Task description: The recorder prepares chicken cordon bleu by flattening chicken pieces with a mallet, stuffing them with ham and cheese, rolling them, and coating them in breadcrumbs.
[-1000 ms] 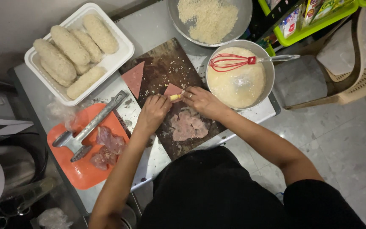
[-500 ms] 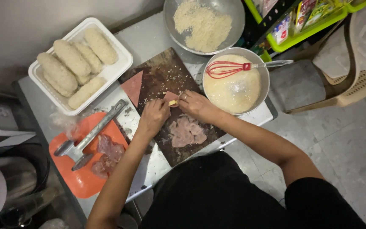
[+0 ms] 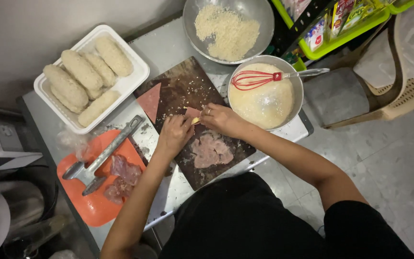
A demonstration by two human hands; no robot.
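On a dark wooden cutting board [image 3: 180, 88], my left hand [image 3: 174, 134] and my right hand [image 3: 219, 117] meet over a small pink slice with a yellow strip [image 3: 194, 116], both pinching it between the fingertips. A flattened piece of raw pale meat [image 3: 210, 151] lies on the board just below my hands. A pink triangular slice [image 3: 150, 100] rests at the board's left edge.
A white tray [image 3: 137, 76] holds several breaded rolls at upper left. An orange board [image 3: 89, 208] carries raw meat [image 3: 120, 175] and a metal mallet [image 3: 102, 156]. A bowl of batter [image 3: 264, 98] with a red whisk [image 3: 252, 79] and a bowl of crumbs [image 3: 228, 29] stand behind. Chair at right.
Both hands stay together over the small slice on the board, their fingers shifting slightly. The camera view has drifted a little; nothing else moved.
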